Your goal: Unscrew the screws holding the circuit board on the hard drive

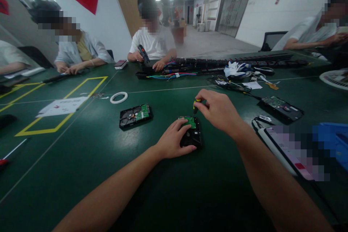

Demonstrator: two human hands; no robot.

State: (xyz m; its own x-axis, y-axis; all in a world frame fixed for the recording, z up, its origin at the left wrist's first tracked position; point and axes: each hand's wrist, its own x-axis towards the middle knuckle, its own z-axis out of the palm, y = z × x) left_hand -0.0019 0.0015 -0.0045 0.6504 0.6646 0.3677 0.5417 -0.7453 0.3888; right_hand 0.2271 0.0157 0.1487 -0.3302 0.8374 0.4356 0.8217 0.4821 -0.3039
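Note:
A hard drive (194,136) with a green circuit board lies flat on the green table (152,195) in front of me. My left hand (174,137) rests on it, fingers spread over the board and thumb along its near edge. Above the far edge of the board, my right hand (217,110) pinches a small yellow and black screwdriver (195,106), held upright with its tip down at the board. A second hard drive (135,116) lies to the left, board side up. Another drive (282,108) sits at the right.
Behind are a white tape roll (119,97), cables (174,76) and white gloves (236,69). A phone (288,152) and a blue bin (331,141) stand right. Papers (62,106) lie left. A person across holds a power tool (143,54); others sit around.

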